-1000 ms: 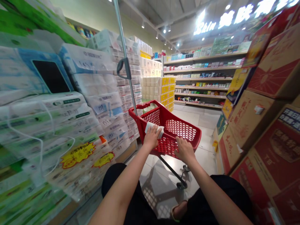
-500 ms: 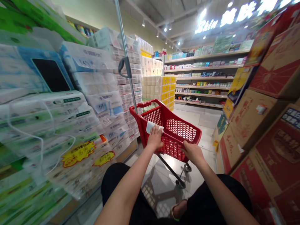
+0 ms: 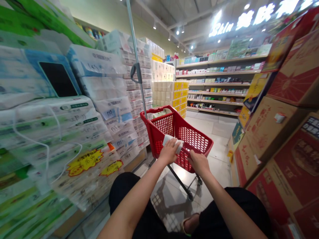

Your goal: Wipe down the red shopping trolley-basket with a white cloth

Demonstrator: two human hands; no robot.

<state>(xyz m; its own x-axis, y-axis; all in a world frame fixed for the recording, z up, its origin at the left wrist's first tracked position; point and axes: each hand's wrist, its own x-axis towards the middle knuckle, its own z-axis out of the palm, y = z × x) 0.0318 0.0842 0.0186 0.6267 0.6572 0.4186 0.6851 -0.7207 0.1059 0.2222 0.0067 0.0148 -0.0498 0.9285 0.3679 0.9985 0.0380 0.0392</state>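
Observation:
In front of me stands a red plastic shopping cart [image 3: 194, 136] with perforated basket walls and dark metal legs. My left hand [image 3: 168, 152] lies over a white cloth [image 3: 179, 146], fingers wrapped down on it, and holds it against the cart's near top rim. Whether it is fabric or paper I cannot tell. Farther right, my right hand [image 3: 199, 162] grips the same rim, thumb on top and fingers curled under, partly hidden. A metal pole [image 3: 134, 43] with a dark grey loop handle rises beside the cart's left corner.
Wrapped tissue packs [image 3: 104, 89] are piled along the left, with a dark-screened device [image 3: 59, 79] and a white cable [image 3: 47, 152] among them. Cardboard cartons [image 3: 269, 126] are stacked on the right. Filled shelves [image 3: 219, 84] stand behind the cart. My knees flank the cart's near side.
My left hand has slid the white cloth rightward along the rim, closer to my right hand. My right hand has shifted slightly left, still on the rim.

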